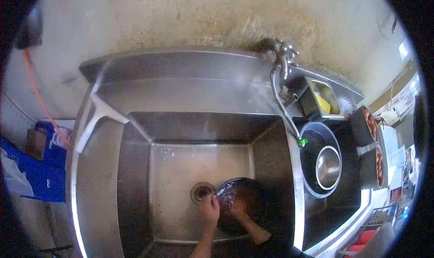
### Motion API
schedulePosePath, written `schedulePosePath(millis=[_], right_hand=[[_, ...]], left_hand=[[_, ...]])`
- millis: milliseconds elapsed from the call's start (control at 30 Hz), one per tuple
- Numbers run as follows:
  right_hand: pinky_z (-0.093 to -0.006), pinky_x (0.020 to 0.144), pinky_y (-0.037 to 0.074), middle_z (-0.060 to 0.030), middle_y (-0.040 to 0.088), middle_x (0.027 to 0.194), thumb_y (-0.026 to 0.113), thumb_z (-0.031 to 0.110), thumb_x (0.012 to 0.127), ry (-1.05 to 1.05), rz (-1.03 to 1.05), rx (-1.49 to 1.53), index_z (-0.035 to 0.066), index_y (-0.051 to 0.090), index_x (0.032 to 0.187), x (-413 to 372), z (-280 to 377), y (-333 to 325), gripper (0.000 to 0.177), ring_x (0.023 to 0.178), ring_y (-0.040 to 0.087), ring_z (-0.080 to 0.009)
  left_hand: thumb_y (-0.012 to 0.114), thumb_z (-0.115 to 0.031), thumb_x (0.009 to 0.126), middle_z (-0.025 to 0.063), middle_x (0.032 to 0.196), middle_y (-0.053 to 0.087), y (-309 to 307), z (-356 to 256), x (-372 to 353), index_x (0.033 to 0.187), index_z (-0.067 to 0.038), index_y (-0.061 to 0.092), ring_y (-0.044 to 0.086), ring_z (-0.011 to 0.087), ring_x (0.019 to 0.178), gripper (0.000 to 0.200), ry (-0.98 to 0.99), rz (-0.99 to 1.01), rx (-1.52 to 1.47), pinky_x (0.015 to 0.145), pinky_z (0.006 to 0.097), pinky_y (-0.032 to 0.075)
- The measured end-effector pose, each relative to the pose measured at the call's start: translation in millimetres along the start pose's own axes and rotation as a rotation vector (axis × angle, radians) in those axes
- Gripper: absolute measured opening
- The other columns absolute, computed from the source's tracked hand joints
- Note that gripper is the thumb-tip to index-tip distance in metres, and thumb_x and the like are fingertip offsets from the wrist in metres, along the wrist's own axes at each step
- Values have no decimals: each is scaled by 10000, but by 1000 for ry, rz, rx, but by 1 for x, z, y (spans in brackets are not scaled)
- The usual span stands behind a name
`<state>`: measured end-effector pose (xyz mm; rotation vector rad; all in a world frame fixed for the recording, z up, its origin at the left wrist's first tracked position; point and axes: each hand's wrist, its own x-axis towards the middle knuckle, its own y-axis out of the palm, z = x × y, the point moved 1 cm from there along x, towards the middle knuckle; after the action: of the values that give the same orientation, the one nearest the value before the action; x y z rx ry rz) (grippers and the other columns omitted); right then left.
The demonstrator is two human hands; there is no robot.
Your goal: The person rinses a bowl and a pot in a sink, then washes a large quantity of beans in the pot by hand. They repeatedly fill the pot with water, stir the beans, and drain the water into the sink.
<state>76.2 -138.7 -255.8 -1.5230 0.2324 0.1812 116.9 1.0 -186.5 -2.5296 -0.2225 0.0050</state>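
Observation:
A dark round bowl (258, 190) sits on the floor of the left sink basin, just right of the drain (202, 192). My left hand (209, 209) is closed on its left rim, thumb uppermost. Inside the bowl, my right hand (239, 209) reaches down among small pale and purplish bits (226, 195); its fingers are blurred and partly hidden there, so I cannot tell what they hold.
A white squeegee (98, 114) lies on the left ledge. The tap (284, 59) points its green-tipped spout over a grey tub (309, 185) holding a metal bowl (328, 167). Behind stands a steel pan (312, 103) with something yellow. Blue crates (47, 179) stand left.

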Motion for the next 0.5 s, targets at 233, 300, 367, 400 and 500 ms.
schedulePosePath(millis=[233,300,367,400,500], right_hand=[[-577,926,310,-124,438,1265,548,462,734,149,115,37,139,481,1215,12,-11,60,583,1153,393,-373],[-578,926,310,-124,436,1266,550,465,730,141,70,62,142,485,1211,5,-16,67,583,1154,391,-374],[-579,925,309,-123,435,1268,552,468,727,106,-58,98,144,489,1208,-9,-23,92,584,1156,390,-375],[-579,925,309,-123,434,1269,552,470,725,83,-114,122,145,491,1206,-16,-24,90,584,1157,389,-375],[-526,937,326,-140,463,1245,563,445,723,43,56,256,137,504,1201,-21,-44,61,571,1158,410,-355]], left_hand=[[507,-165,835,180,803,602,2,-1,2,910,-16,587,578,359,749,185,103,-53,14,681,427,455],[500,-170,839,185,808,600,-1,-6,3,910,-12,586,576,359,760,193,114,-48,-8,689,430,454],[488,-183,851,162,882,605,-1,-5,1,944,-33,584,572,341,818,200,6,62,95,724,406,453],[488,-183,851,162,882,605,-4,-8,0,944,-33,584,572,341,818,200,2,55,81,724,406,453],[496,-202,845,195,1009,565,-11,-22,1,1003,-10,545,522,363,959,253,24,52,56,820,458,407]])
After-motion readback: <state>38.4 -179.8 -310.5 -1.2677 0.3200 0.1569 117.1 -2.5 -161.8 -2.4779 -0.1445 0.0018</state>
